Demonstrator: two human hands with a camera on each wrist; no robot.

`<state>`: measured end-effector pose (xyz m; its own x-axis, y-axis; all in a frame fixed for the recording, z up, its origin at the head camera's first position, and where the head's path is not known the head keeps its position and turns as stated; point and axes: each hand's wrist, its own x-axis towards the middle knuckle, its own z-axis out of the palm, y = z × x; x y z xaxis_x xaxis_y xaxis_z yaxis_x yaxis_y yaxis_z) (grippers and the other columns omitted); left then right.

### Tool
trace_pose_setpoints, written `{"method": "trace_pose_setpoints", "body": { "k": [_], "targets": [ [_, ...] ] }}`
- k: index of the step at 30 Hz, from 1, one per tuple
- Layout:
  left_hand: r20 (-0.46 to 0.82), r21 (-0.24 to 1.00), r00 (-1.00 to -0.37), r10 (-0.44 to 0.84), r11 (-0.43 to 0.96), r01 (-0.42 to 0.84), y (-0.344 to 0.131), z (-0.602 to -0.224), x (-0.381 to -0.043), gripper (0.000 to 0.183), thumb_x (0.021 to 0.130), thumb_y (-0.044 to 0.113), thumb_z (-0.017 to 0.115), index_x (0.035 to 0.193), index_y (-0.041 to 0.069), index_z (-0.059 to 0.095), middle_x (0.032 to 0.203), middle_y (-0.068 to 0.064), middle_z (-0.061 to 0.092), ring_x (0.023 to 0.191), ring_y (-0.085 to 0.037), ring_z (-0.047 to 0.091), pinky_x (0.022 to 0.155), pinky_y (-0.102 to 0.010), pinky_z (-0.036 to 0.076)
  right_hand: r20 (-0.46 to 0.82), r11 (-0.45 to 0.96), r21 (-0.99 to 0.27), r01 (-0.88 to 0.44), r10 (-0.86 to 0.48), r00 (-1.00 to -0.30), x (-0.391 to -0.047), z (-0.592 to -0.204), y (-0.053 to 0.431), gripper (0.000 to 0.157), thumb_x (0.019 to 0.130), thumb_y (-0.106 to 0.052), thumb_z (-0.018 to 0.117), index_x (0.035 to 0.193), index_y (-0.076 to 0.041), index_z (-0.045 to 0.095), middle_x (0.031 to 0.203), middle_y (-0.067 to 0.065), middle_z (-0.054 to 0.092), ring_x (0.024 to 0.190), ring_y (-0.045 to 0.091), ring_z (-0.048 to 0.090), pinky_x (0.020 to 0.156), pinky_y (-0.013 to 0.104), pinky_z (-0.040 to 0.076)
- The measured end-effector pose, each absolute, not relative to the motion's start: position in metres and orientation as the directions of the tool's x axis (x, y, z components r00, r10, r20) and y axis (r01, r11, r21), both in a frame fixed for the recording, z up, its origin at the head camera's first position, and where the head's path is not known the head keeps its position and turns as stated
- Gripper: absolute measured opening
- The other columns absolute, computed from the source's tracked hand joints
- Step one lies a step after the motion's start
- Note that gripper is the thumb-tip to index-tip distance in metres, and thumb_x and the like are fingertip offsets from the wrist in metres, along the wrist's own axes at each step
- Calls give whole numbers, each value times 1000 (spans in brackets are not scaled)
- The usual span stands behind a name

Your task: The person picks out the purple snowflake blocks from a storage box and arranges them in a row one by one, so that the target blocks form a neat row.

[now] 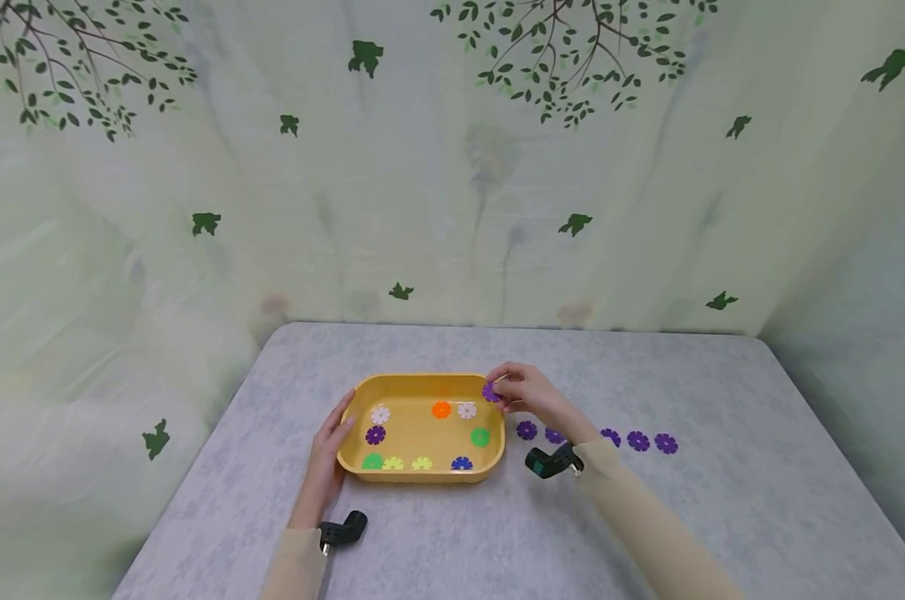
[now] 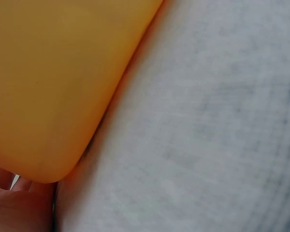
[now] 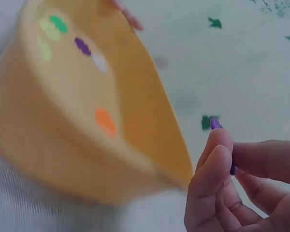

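Observation:
My right hand (image 1: 531,393) pinches a purple flower-shaped piece (image 1: 490,392) between thumb and fingers, over the right rim of a yellow tray (image 1: 410,423). In the right wrist view the piece (image 3: 215,123) is edge-on, partly hidden by the fingertips. My left hand (image 1: 323,458) grips the tray's left end, thumb along the rim and fingers against the outside. Scattered inside the tray are flower-shaped pieces: an orange one (image 1: 441,409), a purple one (image 1: 375,435), a blue one (image 1: 462,464), and white, green and yellow ones.
Several purple flower pieces (image 1: 638,441) lie in a row on the grey table (image 1: 422,550), right of the tray and partly behind the right wrist. A pale curtain (image 1: 437,167) with leaf and bird prints stands behind the table and at both sides.

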<state>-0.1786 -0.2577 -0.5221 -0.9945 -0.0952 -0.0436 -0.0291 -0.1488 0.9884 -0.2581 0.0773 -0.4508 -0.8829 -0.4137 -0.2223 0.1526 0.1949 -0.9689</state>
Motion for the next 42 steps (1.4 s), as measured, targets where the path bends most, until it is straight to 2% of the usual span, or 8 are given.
{"method": "trace_pose_setpoints", "body": {
  "k": [4, 10, 20, 23, 30, 42],
  "targets": [
    [-40, 987, -994, -98, -157, -24, -257, -522, -179, 50, 102, 27, 47, 150, 20, 35, 155, 6, 25, 141, -12, 20, 110, -27, 27, -222, 208, -966, 154, -361, -906, -255, -460, 117, 22, 98, -9, 50, 116, 3, 55, 86, 10, 59, 71, 19, 56, 76, 37, 55],
    [-46, 988, -993, -105, -154, -29, -257, -522, -179, 49, 102, 27, 47, 149, 20, 36, 155, 6, 26, 141, -12, 19, 112, -29, 25, -193, 174, -974, 143, -316, -929, -248, -478, 184, 27, 99, -10, 49, 119, 9, 49, 85, 7, 56, 71, 15, 55, 68, 31, 53],
    [-42, 988, -995, -94, -154, -28, -256, -521, -179, 50, 102, 29, 48, 149, 20, 36, 155, 6, 26, 142, -12, 19, 112, -30, 24, -248, 226, -951, 212, -145, -958, -226, -497, 282, 37, 101, -16, 48, 128, 9, 43, 92, 1, 58, 74, 12, 56, 67, 25, 53],
    [-40, 987, -995, -95, -161, -25, -256, -521, -179, 51, 102, 29, 48, 150, 19, 35, 155, 5, 25, 142, -12, 19, 112, -29, 24, -236, 238, -950, 202, -125, -964, -216, -500, 305, 40, 101, -14, 47, 129, 13, 40, 96, 1, 57, 76, 11, 57, 67, 25, 53],
    [-45, 986, -994, -95, -167, -29, -257, -521, -179, 50, 102, 28, 48, 150, 19, 35, 156, 5, 25, 142, -12, 19, 111, -26, 26, -202, 311, -933, 179, -42, -979, -195, -503, 338, 41, 100, -9, 47, 127, 20, 39, 90, 3, 60, 72, 10, 61, 64, 25, 55],
    [-52, 988, -993, -103, -148, -36, -255, -521, -180, 51, 102, 28, 47, 150, 19, 34, 156, 5, 24, 142, -13, 19, 110, -25, 27, -238, 438, -866, 241, 62, -969, -188, -512, 350, 37, 100, -9, 44, 125, 17, 44, 96, 12, 63, 71, 14, 64, 63, 25, 56]
  ]
}}
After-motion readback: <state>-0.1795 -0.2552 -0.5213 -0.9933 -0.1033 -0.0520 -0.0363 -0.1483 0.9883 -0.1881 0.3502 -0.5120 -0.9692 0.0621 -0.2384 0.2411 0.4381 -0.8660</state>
